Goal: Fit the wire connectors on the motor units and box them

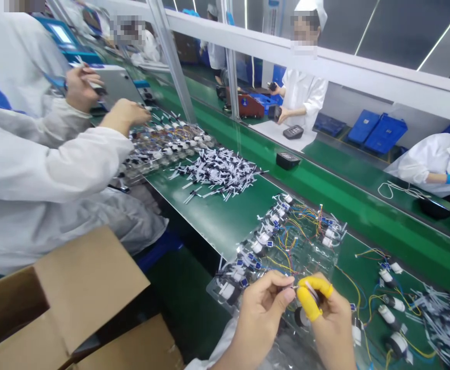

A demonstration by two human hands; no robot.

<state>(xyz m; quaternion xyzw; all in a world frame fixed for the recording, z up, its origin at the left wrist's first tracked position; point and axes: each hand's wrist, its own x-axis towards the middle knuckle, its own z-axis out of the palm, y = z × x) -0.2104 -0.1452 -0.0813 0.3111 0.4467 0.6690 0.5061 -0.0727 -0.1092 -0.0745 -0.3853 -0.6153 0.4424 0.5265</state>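
Observation:
My left hand (265,308) is closed, its thumb and index finger pinching something too small to make out. Close against it, my right hand (329,318) wears yellow finger covers (308,303) on thumb and index finger and is also closed; a thin pale edge shows between its fingers, but its kind is unclear. Below both hands lies a clear plastic tray (323,259), holding rows of small white cylindrical parts (261,240) with coloured wires (286,236). To the right, several loose wired white cylinders (390,317) rest on the green table.
A pile of black-and-white strips (225,172) lies farther up the green table (198,221), another (448,318) at the right. Open cardboard boxes (90,282) stand lower left. A co-worker's sleeve (55,159) reaches over further trays. Beyond the rail, a person (304,97) handles dark devices.

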